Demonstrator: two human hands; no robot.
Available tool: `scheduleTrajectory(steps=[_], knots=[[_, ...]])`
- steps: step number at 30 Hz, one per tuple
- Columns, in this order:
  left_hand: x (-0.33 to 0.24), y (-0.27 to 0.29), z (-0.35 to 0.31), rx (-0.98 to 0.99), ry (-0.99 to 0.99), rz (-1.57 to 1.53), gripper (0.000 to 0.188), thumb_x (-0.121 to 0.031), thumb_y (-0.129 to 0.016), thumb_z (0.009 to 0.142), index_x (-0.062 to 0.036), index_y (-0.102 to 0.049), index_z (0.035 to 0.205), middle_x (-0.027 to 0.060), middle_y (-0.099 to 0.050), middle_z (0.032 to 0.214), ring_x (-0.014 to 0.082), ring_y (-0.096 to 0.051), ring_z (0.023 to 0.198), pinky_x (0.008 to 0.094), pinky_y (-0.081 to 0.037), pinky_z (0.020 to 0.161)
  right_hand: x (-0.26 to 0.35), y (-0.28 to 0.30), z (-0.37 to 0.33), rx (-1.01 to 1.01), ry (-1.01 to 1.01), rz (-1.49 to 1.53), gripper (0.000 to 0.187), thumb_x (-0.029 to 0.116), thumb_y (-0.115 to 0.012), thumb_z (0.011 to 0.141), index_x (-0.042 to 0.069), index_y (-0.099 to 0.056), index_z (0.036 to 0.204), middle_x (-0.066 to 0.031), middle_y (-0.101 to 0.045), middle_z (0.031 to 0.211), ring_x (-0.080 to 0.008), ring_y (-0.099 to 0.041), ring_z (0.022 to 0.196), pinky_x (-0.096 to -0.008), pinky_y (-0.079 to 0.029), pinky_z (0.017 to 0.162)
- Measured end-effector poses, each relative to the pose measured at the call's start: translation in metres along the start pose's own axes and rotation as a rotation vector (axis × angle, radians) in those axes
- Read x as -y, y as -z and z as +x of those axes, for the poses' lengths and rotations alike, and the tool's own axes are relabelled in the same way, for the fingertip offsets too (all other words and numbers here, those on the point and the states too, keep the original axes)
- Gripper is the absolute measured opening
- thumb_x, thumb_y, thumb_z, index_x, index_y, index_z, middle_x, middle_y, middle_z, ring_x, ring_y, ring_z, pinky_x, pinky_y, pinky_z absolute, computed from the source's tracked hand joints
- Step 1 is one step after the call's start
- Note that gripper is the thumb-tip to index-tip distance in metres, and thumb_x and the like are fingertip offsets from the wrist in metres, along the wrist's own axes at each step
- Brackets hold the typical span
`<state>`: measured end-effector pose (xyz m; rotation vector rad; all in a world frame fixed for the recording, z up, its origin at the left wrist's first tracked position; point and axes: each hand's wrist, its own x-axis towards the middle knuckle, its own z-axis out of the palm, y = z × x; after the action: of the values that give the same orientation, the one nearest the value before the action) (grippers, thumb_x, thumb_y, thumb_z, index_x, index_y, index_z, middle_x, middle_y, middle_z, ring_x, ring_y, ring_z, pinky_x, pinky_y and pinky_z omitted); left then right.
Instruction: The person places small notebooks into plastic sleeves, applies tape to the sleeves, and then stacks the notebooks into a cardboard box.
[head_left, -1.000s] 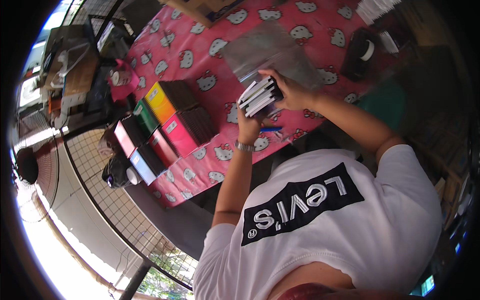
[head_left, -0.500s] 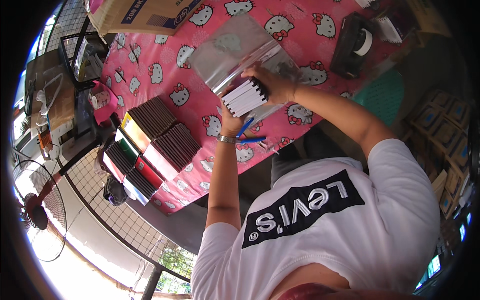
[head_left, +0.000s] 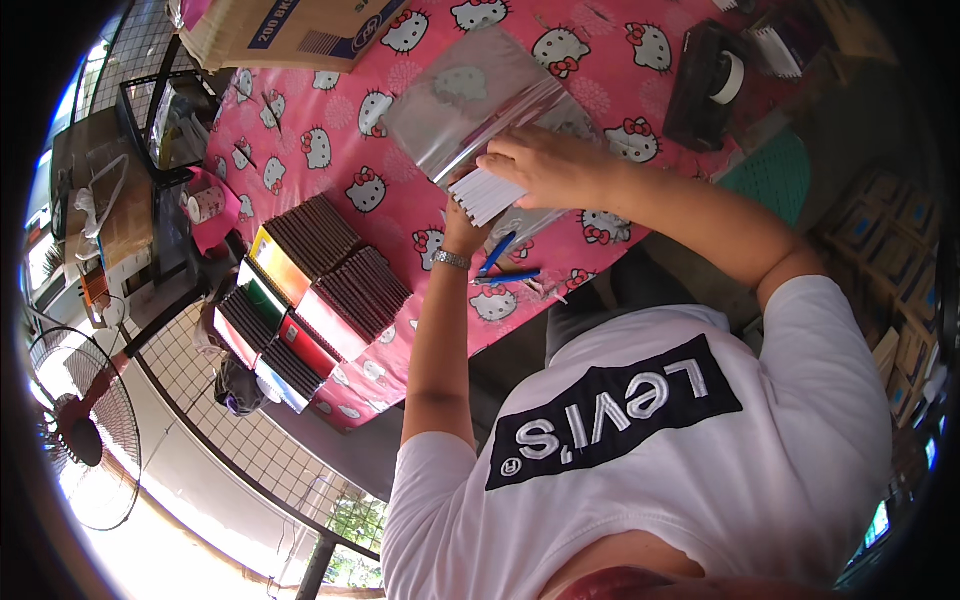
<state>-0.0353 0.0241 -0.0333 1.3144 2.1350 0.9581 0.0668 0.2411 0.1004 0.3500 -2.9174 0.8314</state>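
Note:
A stack of small notebooks (head_left: 487, 194), white page edges showing, is held between my two hands above the table. My left hand (head_left: 464, 232) grips it from the near left side, most of its fingers hidden by the stack. Over the upper right side lies my right hand (head_left: 545, 168), its fingers bent around the stack. Beneath and beyond them a clear plastic bag (head_left: 455, 85) is spread flat. A blue-handled tool (head_left: 507, 276), perhaps scissors, rests on the table just nearer than my left hand.
Spiral-bound notebooks (head_left: 318, 290) stand in packed rows on the pink patterned tablecloth (head_left: 385, 215) at left. A cardboard box (head_left: 300, 35) is at the far left, a black tape dispenser (head_left: 703, 90) at the far right. A green stool (head_left: 775, 185) and a fan (head_left: 85, 430) flank the table.
My right hand has shifted over the top of the notebook stack, covering the black spiral bindings seen before. The stack has turned slightly in my hands.

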Motion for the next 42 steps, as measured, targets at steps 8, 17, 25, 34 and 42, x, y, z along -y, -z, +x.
scheduleTrajectory(steps=[8,17,25,34,42], knots=[[-0.031,0.09,0.082,0.037,0.445,-0.683,0.057,-0.009,-0.075,0.075,0.0009,-0.052,0.127,0.0117,-0.063,0.11,0.0186,-0.059,0.1,0.032,-0.047,0.09,-0.066,-0.028,-0.004,-0.251,-0.824,0.954,0.044,0.034,-0.077,0.072,0.003,-0.069,0.102,-0.0116,-0.069,0.092,-0.0211,-0.065,0.087,-0.0328,-0.049,0.078],[-0.009,0.074,0.109,0.0,0.586,-0.632,0.045,-0.011,-0.069,0.076,0.0053,-0.061,0.116,0.0122,-0.066,0.106,0.0199,-0.061,0.097,0.0303,-0.045,0.089,-0.083,-0.05,0.004,-0.183,-1.13,1.064,0.05,0.038,-0.079,0.071,-0.001,-0.067,0.1,-0.0088,-0.067,0.086,-0.017,-0.059,0.072,-0.0299,-0.048,0.07],[-0.004,0.064,0.103,-0.115,0.558,-0.636,0.044,-0.008,-0.068,0.075,0.0001,-0.061,0.118,0.0116,-0.063,0.113,0.0197,-0.059,0.102,0.0297,-0.045,0.089,-0.011,-0.066,-0.036,-0.21,-0.297,0.261,0.018,0.023,-0.071,0.072,0.011,-0.061,0.08,-0.0088,-0.057,0.086,-0.0297,-0.058,0.094,-0.0418,-0.049,0.075],[-0.076,-0.001,-0.036,-0.439,0.205,0.169,0.024,-0.016,-0.069,0.076,-0.0059,-0.061,0.097,0.0109,-0.059,0.094,0.0254,-0.055,0.091,0.0414,-0.041,0.084,-0.03,-0.106,-0.034,0.452,-0.278,0.074,0.014,0.015,-0.062,0.075,0.008,-0.067,0.086,-0.0122,-0.064,0.096,-0.0297,-0.064,0.084,-0.0439,-0.051,0.073],[-0.084,0.011,-0.012,-0.437,0.25,0.346,0.018,-0.014,-0.067,0.072,-0.0131,-0.065,0.091,0.0046,-0.061,0.09,0.0281,-0.054,0.09,0.0416,-0.039,0.082,-0.008,-0.023,-0.007,-0.016,0.03,-0.217,0.029,0.027,-0.071,0.071,0.01,-0.06,0.092,-0.0053,-0.062,0.096,-0.0214,-0.058,0.099,-0.0406,-0.038,0.093]])
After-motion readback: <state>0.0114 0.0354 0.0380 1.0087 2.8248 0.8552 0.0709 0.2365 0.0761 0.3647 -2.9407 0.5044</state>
